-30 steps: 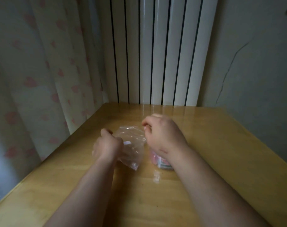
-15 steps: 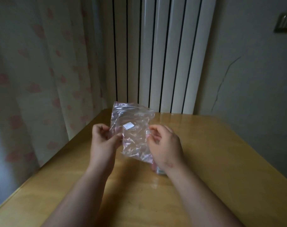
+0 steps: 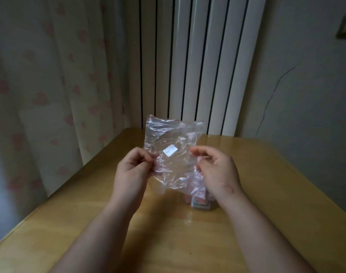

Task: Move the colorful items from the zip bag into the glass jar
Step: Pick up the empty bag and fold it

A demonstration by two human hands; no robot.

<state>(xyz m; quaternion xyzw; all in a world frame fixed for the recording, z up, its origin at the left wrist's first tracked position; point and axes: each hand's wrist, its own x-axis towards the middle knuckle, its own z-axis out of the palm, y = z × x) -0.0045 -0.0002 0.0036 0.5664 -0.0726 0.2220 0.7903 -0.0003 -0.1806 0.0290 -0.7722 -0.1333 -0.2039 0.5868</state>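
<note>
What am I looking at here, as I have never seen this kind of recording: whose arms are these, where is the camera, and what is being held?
There is no machine here, only a person's two bare arms. The single picture comes from a camera worn on the person's head, looking forward and down.

The left hand and the right hand each pinch a side of a clear zip bag, holding it up above the wooden table. The bag bears a small white label and looks empty.

On the table, mostly hidden under the right wrist, stands a glass jar with pinkish items in it. Behind are a white radiator and a curtain.
</note>
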